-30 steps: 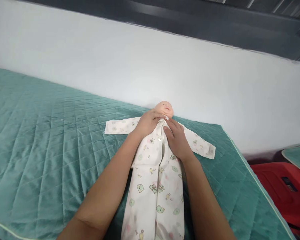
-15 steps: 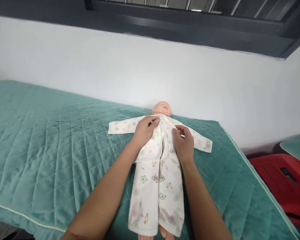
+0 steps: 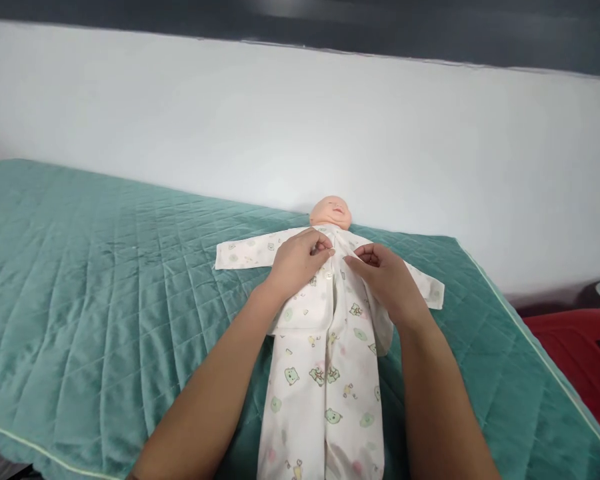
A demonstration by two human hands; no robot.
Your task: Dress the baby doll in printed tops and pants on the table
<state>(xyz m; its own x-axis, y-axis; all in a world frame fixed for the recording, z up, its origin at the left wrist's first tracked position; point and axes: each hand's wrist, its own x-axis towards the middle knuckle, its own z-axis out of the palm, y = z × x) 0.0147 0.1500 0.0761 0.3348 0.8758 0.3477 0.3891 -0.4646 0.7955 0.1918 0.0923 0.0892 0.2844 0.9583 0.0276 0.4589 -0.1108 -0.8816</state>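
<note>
A baby doll (image 3: 331, 212) lies on its back, its sleeves spread wide. It wears a white baby shirt (image 3: 305, 310) printed with small green animals, and matching trousers (image 3: 300, 400). My left hand (image 3: 300, 263) pinches the shirt's front edge on the upper chest, near the buttons. Opposite it, my right hand (image 3: 385, 273) has thumb and fingers closed on the shirt's other front edge. Below the hands the shirt front hangs apart, and its right flap drapes beside the trousers. The fingers partly hide the cloth they grip.
A green quilted cover (image 3: 145, 320) lies under the doll, with a pale piped edge at the right. Behind stands a white wall (image 3: 205, 120) below a dark frame (image 3: 360, 30). A red object (image 3: 575, 360), perhaps a chair, stands beyond the right edge.
My left hand has drawn in toward the shirt's centre line. My right hand has turned inward, its fingertips pinching, and the right flap now hangs outward. The view has tilted down slightly.
</note>
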